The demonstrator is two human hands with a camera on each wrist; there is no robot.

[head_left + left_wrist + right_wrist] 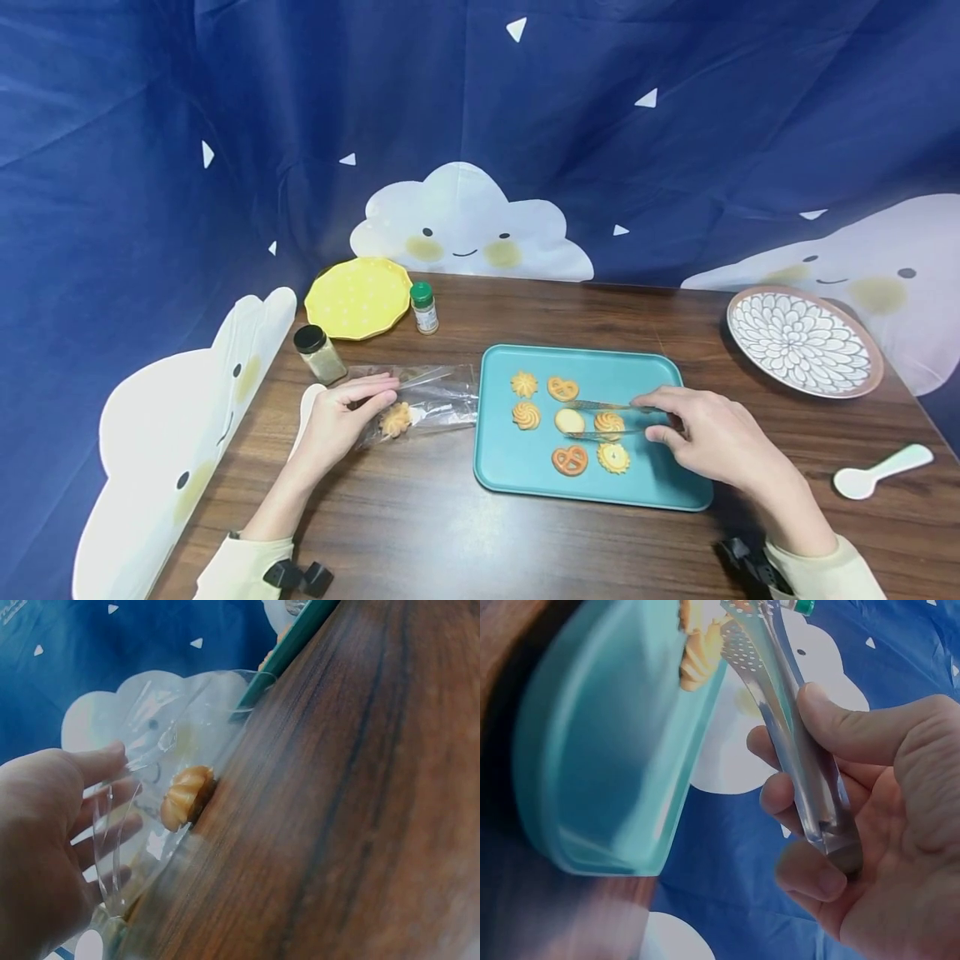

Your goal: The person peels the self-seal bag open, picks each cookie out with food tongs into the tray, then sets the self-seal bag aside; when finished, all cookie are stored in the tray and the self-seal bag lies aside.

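My left hand [341,421] holds the edge of a clear plastic bag [450,396], its thumb and fingers on the film. Inside the bag lies one flower-shaped cookie [187,799]. My right hand [708,433] grips metal tongs [814,772] with perforated tips, between thumb and fingers. The tong arms are spread apart over a teal tray [502,475], around a round cookie [569,421] and a swirl cookie [609,426]; contact cannot be made out. Also on the tray are pretzel cookies [570,460] and several flower or swirl cookies [527,415].
Behind the left hand stand a black-lidded jar [322,357], a yellow plate [360,300] and a green-capped bottle [424,310]. A white object [307,408] lies partly hidden beside that hand. To the right are a leaf-patterned plate [802,342] and a spoon [881,472].
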